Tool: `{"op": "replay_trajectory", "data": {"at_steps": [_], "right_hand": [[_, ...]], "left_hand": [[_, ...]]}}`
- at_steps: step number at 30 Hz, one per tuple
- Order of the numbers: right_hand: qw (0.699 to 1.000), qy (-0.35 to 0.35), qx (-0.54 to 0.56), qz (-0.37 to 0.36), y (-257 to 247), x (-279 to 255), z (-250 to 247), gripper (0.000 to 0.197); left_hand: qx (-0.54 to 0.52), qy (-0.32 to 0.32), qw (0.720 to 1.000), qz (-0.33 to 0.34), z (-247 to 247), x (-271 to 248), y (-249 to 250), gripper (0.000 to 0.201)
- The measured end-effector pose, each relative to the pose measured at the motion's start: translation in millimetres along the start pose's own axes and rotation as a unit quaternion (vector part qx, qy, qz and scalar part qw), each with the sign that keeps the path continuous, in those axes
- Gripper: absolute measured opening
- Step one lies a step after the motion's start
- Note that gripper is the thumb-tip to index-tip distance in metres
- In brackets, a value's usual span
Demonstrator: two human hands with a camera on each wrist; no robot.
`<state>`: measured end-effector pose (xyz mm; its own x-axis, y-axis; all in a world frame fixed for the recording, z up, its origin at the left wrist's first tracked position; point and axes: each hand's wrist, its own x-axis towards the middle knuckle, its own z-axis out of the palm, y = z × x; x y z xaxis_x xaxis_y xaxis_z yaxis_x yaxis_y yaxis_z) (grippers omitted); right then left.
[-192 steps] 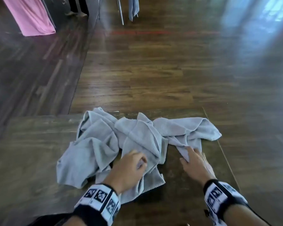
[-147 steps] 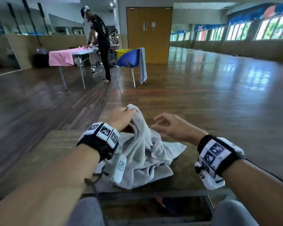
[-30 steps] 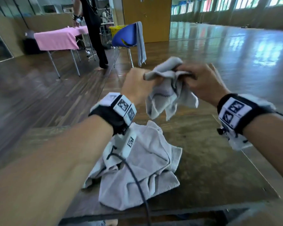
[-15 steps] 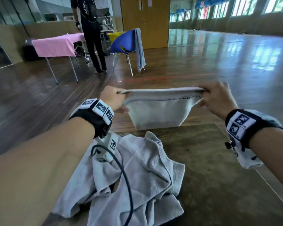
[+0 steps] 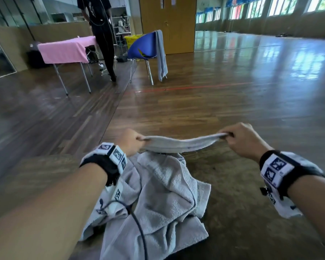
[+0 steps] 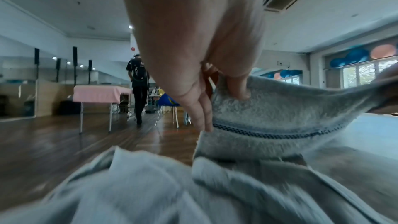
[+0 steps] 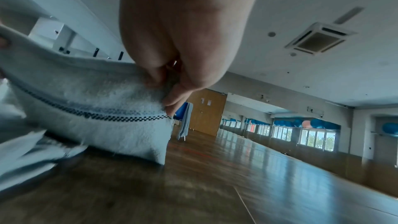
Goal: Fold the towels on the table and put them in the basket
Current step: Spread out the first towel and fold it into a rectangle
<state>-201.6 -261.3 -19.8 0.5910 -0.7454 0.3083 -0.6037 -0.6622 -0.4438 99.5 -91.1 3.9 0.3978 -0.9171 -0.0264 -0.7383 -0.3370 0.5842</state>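
Lowered since half a second ago, the stretched towel [image 5: 178, 144] now hangs with its bottom fold meeting the table [image 5: 242, 212], where earlier it was held clear above it. Nearest the camera a crumpled pile of grey towels [image 5: 163, 199] lies on the table's near left part, under the left forearm, with a black cable [image 5: 139, 228] trailing over it. Just beyond the pile, the left hand [image 5: 129, 140] pinches one top corner of the stretched towel between thumb and curled fingers [image 6: 237, 88], and the right hand [image 5: 242, 139] pinches the opposite corner the same way; the right wrist view shows the fingers [image 7: 172, 98] bunched on the cloth edge. Between the two hands the towel sags slightly in the middle, and a dark checked stripe [image 7: 120, 117] runs across it below the held edge. Its left lower part touches the pile. Farther off on the wooden floor [image 5: 214, 102] stands a blue chair [image 5: 144, 46] with a grey cloth [image 5: 160, 55] draped over its back, a yellow basket [image 5: 130, 41] behind it. To the left is a table under a pink cover [image 5: 66, 49], with a person in dark clothes [image 5: 101, 34] standing beside it
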Motion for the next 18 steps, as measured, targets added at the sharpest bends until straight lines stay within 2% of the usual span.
{"op": "replay_trajectory", "data": {"at_steps": [3, 8, 13, 16, 18], "right_hand": [[0.999, -0.007, -0.028, 0.032, 3.7, -31.5, 6.2, 0.015], [0.998, -0.021, -0.033, 0.044, 1.3, -90.5, 5.7, 0.015], [1.000, -0.022, -0.011, 0.011, -5.6, -134.0, -8.5, 0.019], [0.996, -0.077, -0.028, -0.018, -11.6, -159.2, -15.9, 0.025], [0.988, -0.143, -0.052, -0.011, -15.6, -179.0, -15.4, 0.011]], "left_hand": [[0.006, -0.010, 1.000, 0.002, 13.1, -23.6, -10.7, 0.055], [-0.004, -0.071, 0.997, 0.031, 24.4, -66.0, -13.3, 0.060], [0.027, -0.068, 0.996, 0.044, 21.0, -101.3, -15.0, 0.053], [0.082, -0.083, 0.992, 0.047, 18.2, -123.8, -15.4, 0.048], [0.080, -0.118, 0.989, 0.028, 20.1, -139.0, -20.5, 0.028]]}}
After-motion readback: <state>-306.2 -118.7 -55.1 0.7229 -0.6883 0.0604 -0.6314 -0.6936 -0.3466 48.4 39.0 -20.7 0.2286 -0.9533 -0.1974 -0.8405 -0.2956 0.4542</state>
